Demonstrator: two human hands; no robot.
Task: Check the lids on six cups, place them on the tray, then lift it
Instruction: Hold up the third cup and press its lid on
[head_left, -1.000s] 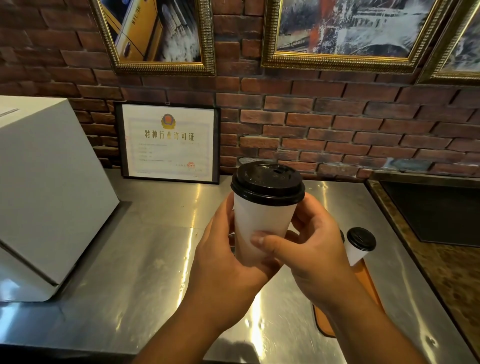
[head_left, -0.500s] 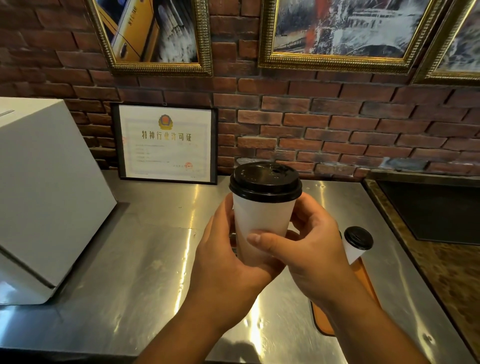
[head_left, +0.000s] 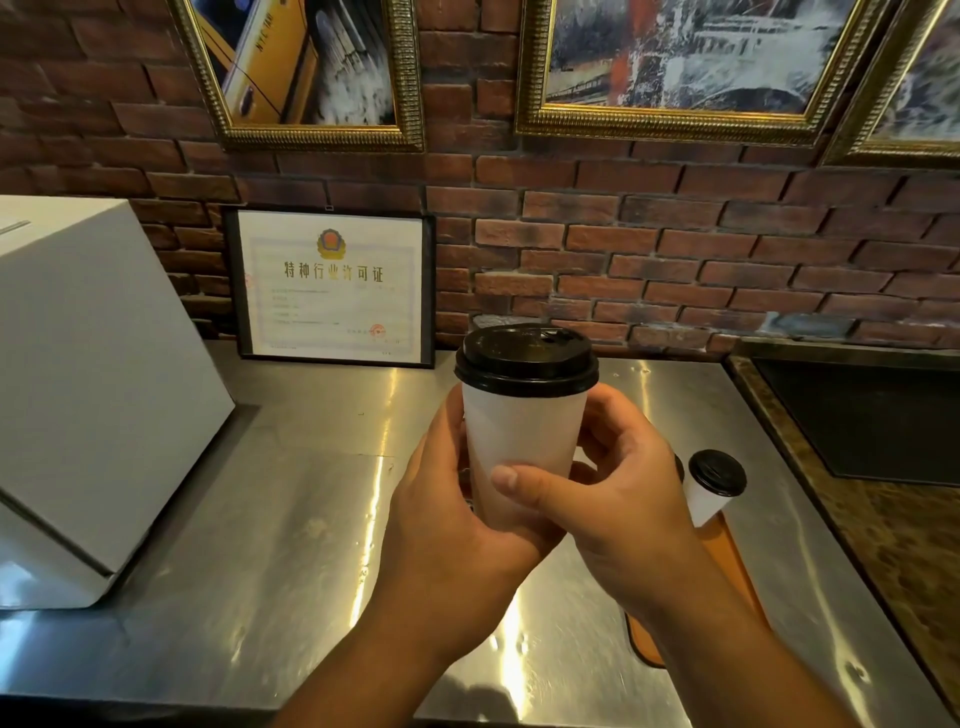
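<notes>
Holding the cup (head_left: 522, 447) upright over the counter's (head_left: 291, 519) middle, left hand (head_left: 452, 530) and right hand (head_left: 623, 499) both curl round its wall; the tray (head_left: 730, 556) lies lower right, toward the counter's right edge, nearer the right hand.

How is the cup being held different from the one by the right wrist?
The held cup is gripped by the left hand and right hand above the counter; the other cup stands untouched on the orange tray. The held cup shows almost whole; the other cup is partly hidden behind the right hand. Both are white, upright, with black lids.
</notes>
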